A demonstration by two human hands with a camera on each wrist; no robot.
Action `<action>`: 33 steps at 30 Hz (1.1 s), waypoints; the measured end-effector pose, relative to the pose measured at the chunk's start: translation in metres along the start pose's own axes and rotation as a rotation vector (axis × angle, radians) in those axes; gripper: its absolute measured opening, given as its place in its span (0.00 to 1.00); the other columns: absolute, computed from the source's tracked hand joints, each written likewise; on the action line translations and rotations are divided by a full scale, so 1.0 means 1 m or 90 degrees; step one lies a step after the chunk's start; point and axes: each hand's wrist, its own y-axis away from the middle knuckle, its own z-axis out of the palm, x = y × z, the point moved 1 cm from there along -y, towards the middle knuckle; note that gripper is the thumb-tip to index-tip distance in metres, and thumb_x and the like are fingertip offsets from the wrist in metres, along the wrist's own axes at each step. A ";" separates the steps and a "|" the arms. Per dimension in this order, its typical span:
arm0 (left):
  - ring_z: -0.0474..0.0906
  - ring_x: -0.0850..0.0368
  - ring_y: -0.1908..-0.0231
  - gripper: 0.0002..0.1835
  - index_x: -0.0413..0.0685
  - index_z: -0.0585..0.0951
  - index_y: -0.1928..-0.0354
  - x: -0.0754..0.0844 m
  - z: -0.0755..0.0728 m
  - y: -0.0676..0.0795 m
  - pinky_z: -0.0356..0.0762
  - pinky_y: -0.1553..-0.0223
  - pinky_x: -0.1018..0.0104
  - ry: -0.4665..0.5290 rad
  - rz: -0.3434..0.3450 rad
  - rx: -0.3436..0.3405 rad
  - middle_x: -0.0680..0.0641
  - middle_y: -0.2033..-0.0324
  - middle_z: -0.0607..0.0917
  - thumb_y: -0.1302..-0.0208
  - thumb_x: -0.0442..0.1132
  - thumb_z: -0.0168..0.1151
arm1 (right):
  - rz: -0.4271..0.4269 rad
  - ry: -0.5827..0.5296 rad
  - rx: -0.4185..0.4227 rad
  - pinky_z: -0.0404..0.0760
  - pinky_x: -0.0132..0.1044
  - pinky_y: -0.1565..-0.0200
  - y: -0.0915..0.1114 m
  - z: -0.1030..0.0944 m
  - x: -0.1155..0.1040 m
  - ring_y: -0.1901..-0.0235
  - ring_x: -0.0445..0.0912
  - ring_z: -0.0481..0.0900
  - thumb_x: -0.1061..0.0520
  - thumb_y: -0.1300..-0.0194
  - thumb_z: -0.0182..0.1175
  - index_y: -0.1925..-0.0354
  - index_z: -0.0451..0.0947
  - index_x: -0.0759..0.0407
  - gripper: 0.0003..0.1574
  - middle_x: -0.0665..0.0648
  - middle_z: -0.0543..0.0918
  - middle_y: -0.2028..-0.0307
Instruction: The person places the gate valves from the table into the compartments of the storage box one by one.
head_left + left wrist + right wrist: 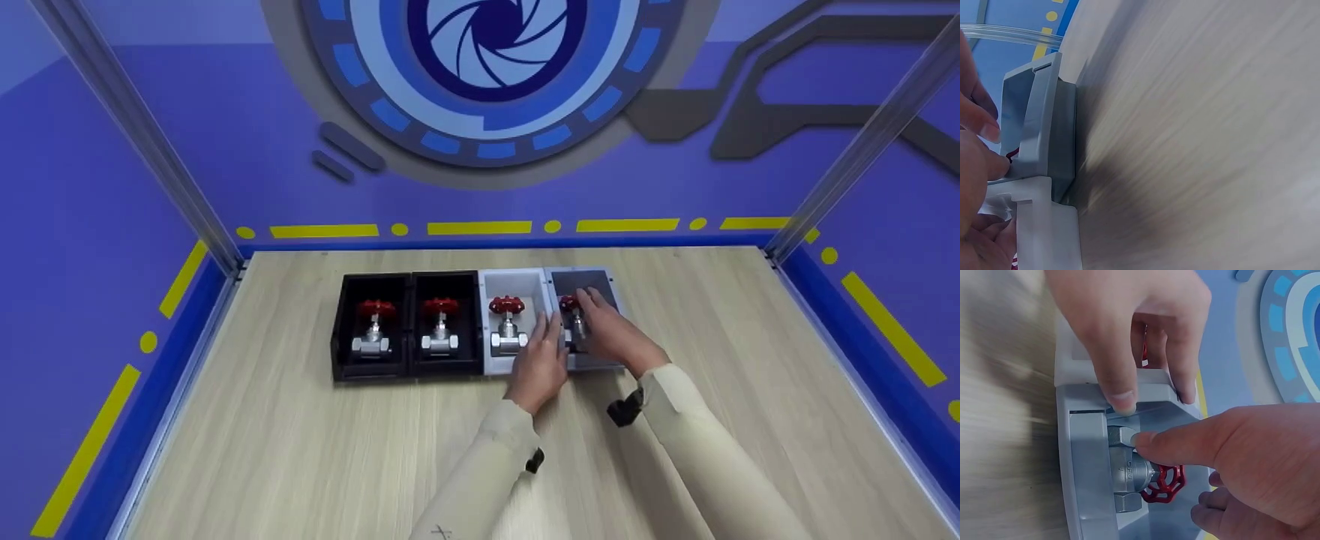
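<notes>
Four bins stand joined in a row, two black, one white (487, 364), one grey (1092, 461); each holds a silver valve with a red handwheel. My left hand (540, 367) straddles the adjoining walls of the white and grey bins, pinching them: thumb (1120, 396) on the grey side, other fingers reaching into the white bin. Over the grey bin is my right hand (616, 334). Its thumb touches a hex end of the valve (1123, 467) lying there; its other fingers bend loosely beside the red handwheel (1167, 484), not round it. The right fingertips are partly hidden.
To the left stand the black bins (409, 360) with their valves (371, 341). The row sits on a wooden table (270, 450), towards its back edge. Blue panels (225, 135) and metal posts (142, 127) enclose the table at the back and sides.
</notes>
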 end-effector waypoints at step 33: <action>0.70 0.49 0.35 0.31 0.49 0.70 0.32 0.008 -0.033 0.014 0.77 0.44 0.55 -0.122 0.051 -0.039 0.42 0.34 0.72 0.37 0.45 0.61 | -0.009 -0.029 0.035 0.60 0.62 0.33 0.033 0.011 -0.005 0.27 0.66 0.50 0.49 0.37 0.65 0.25 0.49 0.63 0.52 0.69 0.50 0.26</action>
